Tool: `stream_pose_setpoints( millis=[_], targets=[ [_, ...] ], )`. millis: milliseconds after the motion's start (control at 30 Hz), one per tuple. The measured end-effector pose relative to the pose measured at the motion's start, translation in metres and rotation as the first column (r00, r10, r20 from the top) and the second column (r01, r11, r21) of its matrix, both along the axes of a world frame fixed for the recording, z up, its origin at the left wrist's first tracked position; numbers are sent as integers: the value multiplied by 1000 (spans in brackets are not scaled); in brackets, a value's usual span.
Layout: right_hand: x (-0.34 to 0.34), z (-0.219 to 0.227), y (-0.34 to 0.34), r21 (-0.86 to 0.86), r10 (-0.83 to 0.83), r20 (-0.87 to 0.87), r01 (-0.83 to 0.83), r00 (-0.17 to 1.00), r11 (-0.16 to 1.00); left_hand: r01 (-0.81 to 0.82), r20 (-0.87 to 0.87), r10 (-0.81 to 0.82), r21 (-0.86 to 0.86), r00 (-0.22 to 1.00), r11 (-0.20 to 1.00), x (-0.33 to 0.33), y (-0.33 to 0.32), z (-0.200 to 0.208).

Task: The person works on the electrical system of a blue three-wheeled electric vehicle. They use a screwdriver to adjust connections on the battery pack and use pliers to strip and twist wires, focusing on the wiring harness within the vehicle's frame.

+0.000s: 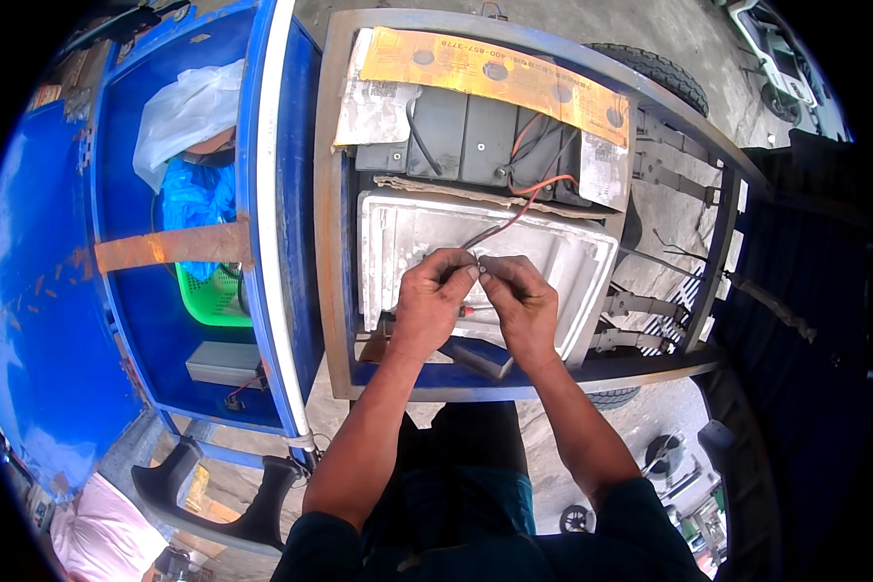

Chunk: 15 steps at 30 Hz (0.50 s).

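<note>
Both hands, the left hand [435, 296] and right hand [519, 301], pinch the bare ends of thin red and black wires [514, 209] above a white ribbed plastic tray [572, 257]. Those wires look light, limp and easily kinked (best gripped near the tips). Grey steel frame rails [332, 242] hem the space closely.

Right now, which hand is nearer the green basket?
Left. The left hand is over the white tray, closer to the green basket in the blue compartment; the right hand sits farther away beside it.
</note>
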State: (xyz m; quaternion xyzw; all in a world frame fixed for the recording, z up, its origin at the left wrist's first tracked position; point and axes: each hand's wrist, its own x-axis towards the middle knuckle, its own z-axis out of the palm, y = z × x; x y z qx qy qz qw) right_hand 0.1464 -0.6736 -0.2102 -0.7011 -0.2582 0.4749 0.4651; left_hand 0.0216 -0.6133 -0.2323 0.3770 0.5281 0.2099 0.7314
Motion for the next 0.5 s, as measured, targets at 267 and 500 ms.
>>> stream_pose_setpoints(
  millis=[267,500],
  targets=[
    [-1,3,1,31,63,135,-68,989,997,60,11,-59,-52,998,997,-3,8,10],
    [15,2,5,72,253,57,-257,966,964,53,115,-36,-153,993,987,-12,13,1]
  ],
)
